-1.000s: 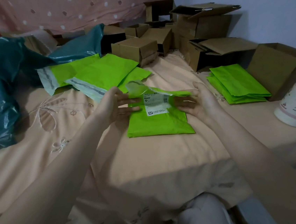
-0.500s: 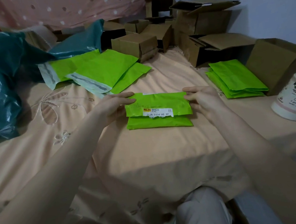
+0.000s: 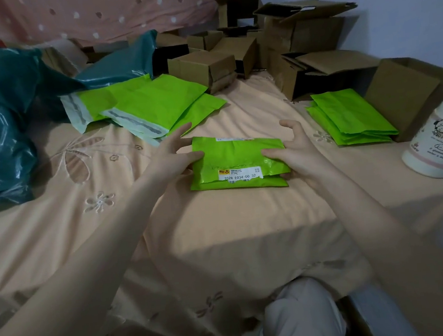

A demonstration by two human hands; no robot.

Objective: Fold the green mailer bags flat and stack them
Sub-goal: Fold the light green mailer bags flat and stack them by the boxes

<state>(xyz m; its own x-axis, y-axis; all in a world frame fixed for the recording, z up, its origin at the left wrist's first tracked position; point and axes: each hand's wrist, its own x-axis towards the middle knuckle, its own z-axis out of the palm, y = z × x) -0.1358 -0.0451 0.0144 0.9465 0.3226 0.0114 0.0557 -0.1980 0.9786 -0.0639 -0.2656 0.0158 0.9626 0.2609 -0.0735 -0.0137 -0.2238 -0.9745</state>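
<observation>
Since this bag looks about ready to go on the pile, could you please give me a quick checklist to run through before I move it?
1. Bag folded over, label facing up: ok.
2. Left hand touching the bag's left edge: ok.
3. Right hand holding the right edge, thumb on top: ok.
4. Fold pressed fully flat: not ok, top layer looks puffy.
5. Stack at right lying neat: ok.
6. Bed between bag and stack free of clutter: ok.

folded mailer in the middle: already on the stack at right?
No. The folded mailer lies on the bedsheet between both hands, apart from the stack of folded mailers to its right.
</observation>
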